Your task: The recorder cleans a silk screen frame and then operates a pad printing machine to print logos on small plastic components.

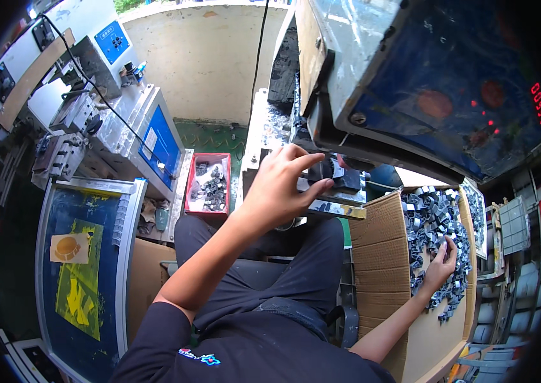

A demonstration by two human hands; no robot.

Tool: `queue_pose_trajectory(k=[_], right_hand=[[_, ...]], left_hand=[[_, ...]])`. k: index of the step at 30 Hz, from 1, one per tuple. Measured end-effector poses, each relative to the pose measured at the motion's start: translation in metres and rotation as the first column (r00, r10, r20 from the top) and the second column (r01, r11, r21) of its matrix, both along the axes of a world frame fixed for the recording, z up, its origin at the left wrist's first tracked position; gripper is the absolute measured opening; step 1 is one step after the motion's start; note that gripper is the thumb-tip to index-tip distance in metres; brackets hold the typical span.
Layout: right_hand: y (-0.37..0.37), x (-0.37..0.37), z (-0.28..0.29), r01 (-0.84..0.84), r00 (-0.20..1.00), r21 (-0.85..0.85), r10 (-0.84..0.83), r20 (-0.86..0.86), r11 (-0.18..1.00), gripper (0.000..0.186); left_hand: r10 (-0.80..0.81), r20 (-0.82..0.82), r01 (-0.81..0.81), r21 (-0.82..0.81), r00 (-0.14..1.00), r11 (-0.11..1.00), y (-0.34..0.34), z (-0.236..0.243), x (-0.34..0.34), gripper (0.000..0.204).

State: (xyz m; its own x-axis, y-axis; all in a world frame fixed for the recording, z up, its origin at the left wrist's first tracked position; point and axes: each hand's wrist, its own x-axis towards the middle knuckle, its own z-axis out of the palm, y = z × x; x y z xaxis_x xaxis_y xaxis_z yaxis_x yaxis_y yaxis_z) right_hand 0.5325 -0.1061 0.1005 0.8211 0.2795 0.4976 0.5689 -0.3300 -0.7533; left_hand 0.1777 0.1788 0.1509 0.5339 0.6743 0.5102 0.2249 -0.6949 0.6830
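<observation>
While the wall [187, 64] at the top of the frame is pale, stained and matt, the machine head [398, 108] at the upper right has hard metal edges and a scuffed blue face with glowing red lights. Corrugated cardboard, brown and creased, forms the open box [377, 246] at the right of the frame. A shallow, rectangular red tray [207, 214] sits left of centre, small dark and grey pieces scattered over its whitish bottom. At the lower left leans a screen [111, 281] with dark blue mesh, a smeared yellow patch and a smooth silvery metal frame.

The left hand [281, 185], just above the middle of the frame, has its thumb and forefinger spread in a C shape, on either side of a dark block [323, 170] at the work fixture [337, 209] under the machine head. Whether the fingertips touch the block cannot be told. The right hand [440, 268] lies over the contents of the box at the right, fingers loosely bent and close together; whether it pinches anything cannot be made out.

Beneath and around that hand are the plastic pieces [433, 207], heaped along the box in a loose jumble. They are small, dark grey to black, with curved, clip-like outlines and pale glints on their smooth faces.
</observation>
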Motion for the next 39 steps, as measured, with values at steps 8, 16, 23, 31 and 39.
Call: queue_pose_trajectory(k=[8,16,23,31,39], right_hand=[[0.085,-0.057,0.001,-0.238,0.958,0.398,0.282,-0.056,0.886,0.033],[0.174,-0.146,0.043,-0.547,0.737,0.414,0.653,-0.174,0.728,0.028],[0.206,-0.170,0.053,-0.595,0.803,0.081,0.594,0.039,0.799,0.019],[0.218,-0.173,0.052,-0.640,0.766,0.051,0.642,-0.024,0.766,0.015],[0.226,-0.188,0.059,-0.507,0.861,-0.118,0.507,-0.036,0.854,0.022]], left_hand=[[-0.084,-0.013,0.084,-0.035,0.996,0.996,0.011,-0.007,0.033,0.043],[-0.087,-0.036,0.085,-0.068,0.996,0.994,0.013,-0.013,0.028,0.042],[0.019,0.058,-0.006,-0.224,0.998,0.975,0.013,-0.011,0.027,0.036],[0.008,0.164,0.045,-0.315,0.987,0.948,0.012,-0.002,0.021,0.034],[0.027,0.156,0.021,-0.299,0.987,0.954,0.012,-0.001,0.017,0.037]])
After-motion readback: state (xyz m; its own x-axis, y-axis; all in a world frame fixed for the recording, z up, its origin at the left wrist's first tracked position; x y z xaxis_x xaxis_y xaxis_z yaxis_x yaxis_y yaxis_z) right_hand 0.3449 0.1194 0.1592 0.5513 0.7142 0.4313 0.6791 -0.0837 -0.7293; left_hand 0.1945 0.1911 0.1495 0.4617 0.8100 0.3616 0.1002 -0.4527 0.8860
